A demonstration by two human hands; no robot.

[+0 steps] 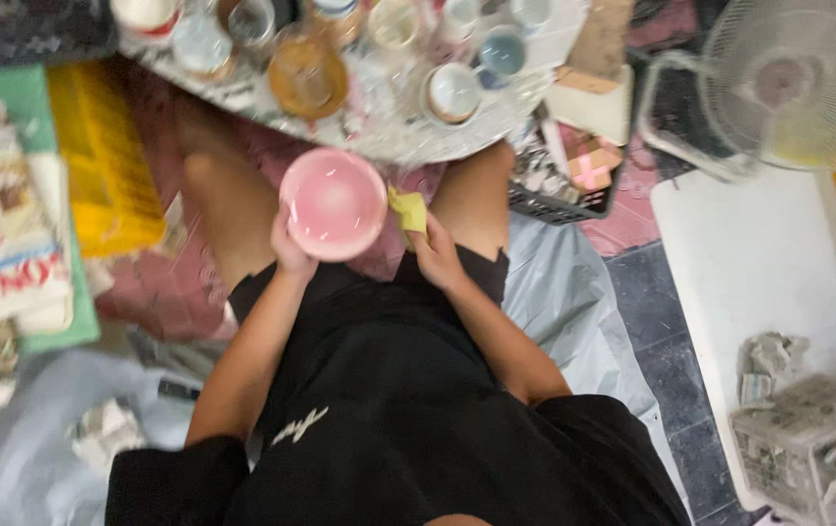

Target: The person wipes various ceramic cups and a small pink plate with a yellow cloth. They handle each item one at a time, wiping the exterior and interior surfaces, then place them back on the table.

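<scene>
Head view, looking down at lap. Left hand fingers grasping rim of round pink ceramic bowl, bowl empty, held above knees. Right hand pinching small yellow sponge just beside bowl's right rim. Steady bowl; wipe evenly. Round tray ahead carries glazed cups, contents unclear.
</scene>
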